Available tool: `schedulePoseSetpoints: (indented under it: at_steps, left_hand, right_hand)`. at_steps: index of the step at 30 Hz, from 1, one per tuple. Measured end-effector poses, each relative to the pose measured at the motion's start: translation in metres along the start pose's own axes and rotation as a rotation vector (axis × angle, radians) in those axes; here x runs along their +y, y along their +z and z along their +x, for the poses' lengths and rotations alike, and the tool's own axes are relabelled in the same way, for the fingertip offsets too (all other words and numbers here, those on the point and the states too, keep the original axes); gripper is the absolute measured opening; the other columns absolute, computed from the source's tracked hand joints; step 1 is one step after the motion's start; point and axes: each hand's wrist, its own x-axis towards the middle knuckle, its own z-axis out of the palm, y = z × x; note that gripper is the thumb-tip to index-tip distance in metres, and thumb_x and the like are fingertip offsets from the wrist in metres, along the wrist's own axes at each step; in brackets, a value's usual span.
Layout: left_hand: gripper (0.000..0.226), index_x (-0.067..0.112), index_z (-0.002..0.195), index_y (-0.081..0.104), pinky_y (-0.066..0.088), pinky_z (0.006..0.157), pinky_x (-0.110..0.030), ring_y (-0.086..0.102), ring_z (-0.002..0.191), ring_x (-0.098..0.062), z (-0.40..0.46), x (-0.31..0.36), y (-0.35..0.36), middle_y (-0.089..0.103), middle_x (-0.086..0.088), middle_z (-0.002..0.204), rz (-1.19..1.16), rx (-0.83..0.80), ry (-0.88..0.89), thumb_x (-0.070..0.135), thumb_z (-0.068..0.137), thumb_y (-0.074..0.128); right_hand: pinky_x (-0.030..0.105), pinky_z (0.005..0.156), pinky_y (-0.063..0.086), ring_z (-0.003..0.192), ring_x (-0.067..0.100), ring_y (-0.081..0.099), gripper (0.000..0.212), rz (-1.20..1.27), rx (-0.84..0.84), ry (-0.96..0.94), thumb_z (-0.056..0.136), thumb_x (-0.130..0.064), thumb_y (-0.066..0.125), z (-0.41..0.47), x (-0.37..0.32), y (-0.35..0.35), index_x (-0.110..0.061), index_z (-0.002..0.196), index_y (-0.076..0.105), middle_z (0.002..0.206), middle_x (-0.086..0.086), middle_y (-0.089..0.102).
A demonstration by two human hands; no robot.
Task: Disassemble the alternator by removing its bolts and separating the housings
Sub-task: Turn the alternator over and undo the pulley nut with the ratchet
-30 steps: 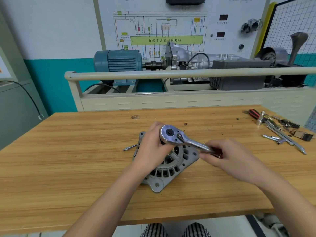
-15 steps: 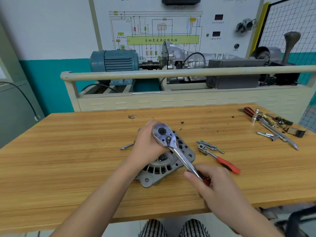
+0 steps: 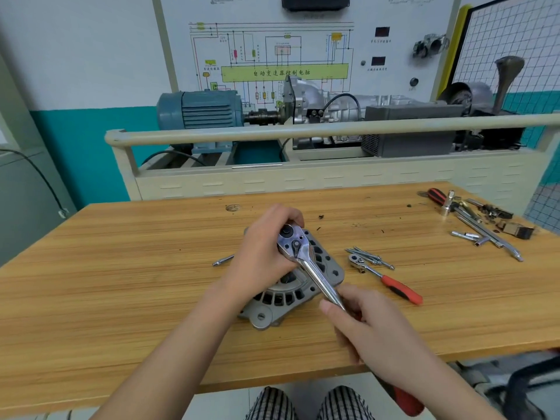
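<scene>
Our left hand (image 3: 266, 253) curls over the chrome head of a large ratchet wrench (image 3: 306, 262), fingers wrapped round it from the far side and pressing it down onto the alternator (image 3: 303, 286), while our right hand (image 3: 363, 322) closes round the wrench's handle, the polished shank running out from between thumb and fingers toward the head. The alternator lies flat near the middle of the wooden workbench (image 3: 121, 283), its grey cast housing with slotted vents and a mounting ear turned toward us, partly hidden under the left hand. Just right of it rest a smaller ratchet with a red handle (image 3: 385, 280) and, touching its head, a small cluster of long bolts (image 3: 369, 257). A slim metal rod (image 3: 222, 261) pokes out from behind the left wrist. Well apart, at the bench's far right corner, sits a scatter of tools: a red-and-black screwdriver handle (image 3: 436, 195), sockets and a long chrome bar (image 3: 488, 234). Beyond the bench stands a beige training rig (image 3: 272, 180) carrying a blue electric motor (image 3: 200, 110) coupled to a gearbox (image 3: 315, 101), beneath a wiring-diagram panel (image 3: 272, 56). Checked trousers (image 3: 309, 404) show below the bench edge.
</scene>
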Motion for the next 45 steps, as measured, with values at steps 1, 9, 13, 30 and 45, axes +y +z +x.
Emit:
schedulePoseSetpoints:
  at_steps: [1, 9, 13, 30, 45]
  left_hand:
    - [0.045, 0.028, 0.094, 0.049, 0.039, 0.064, -0.016, 0.048, 0.077, -0.003, 0.001, 0.000, 0.002, 0.052, 0.011, 0.088, -0.017, 0.005, -0.016, 0.005, 0.070, 0.079]
    - [0.046, 0.027, 0.096, 0.048, 0.035, 0.064, -0.009, 0.048, 0.079, 0.006, -0.002, -0.007, 0.005, 0.048, 0.018, 0.089, -0.065, 0.011, -0.057, 0.001, 0.068, 0.074]
    - [0.047, 0.028, 0.096, 0.047, 0.036, 0.064, -0.009, 0.049, 0.078, 0.006, -0.002, -0.010, 0.006, 0.049, 0.019, 0.089, -0.090, 0.011, -0.047, 0.004, 0.068, 0.076]
    - [0.057, 0.034, 0.101, 0.044, 0.039, 0.072, -0.015, 0.049, 0.091, -0.004, -0.003, -0.010, 0.007, 0.047, 0.017, 0.099, -0.095, 0.040, -0.124, 0.009, 0.065, 0.081]
    - [0.046, 0.016, 0.104, 0.063, 0.045, 0.076, -0.016, 0.063, 0.088, -0.002, -0.022, -0.014, -0.004, 0.068, 0.010, 0.096, -0.271, 0.032, -0.300, 0.023, 0.066, 0.088]
  right_hand:
    - [0.027, 0.049, 0.045, 0.046, 0.006, 0.054, 0.010, 0.035, -0.011, 0.001, 0.094, -0.037, 0.055, 0.005, -0.003, 0.000, -0.030, 0.090, 0.061, 0.055, -0.007, 0.057]
    - [0.031, 0.056, 0.046, 0.052, 0.008, 0.057, 0.042, -0.170, 0.191, -0.143, 0.078, -0.066, 0.054, 0.052, -0.035, -0.002, -0.029, 0.097, 0.050, 0.060, -0.006, 0.061]
    - [0.019, 0.051, 0.029, 0.050, 0.002, 0.048, 0.025, -0.291, 0.156, -0.240, 0.090, -0.049, 0.056, 0.059, -0.032, -0.007, -0.025, 0.089, 0.052, 0.059, -0.010, 0.056]
    - [0.021, 0.047, 0.049, 0.049, 0.006, 0.061, 0.033, -0.139, -0.022, -0.004, 0.089, -0.049, 0.057, 0.006, -0.011, -0.002, -0.036, 0.117, 0.047, 0.065, -0.005, 0.061]
    - [0.022, 0.053, 0.029, 0.051, 0.001, 0.045, 0.020, -0.265, 0.071, -0.167, 0.095, -0.034, 0.055, 0.022, 0.014, -0.028, -0.050, 0.083, 0.058, 0.055, -0.024, 0.053]
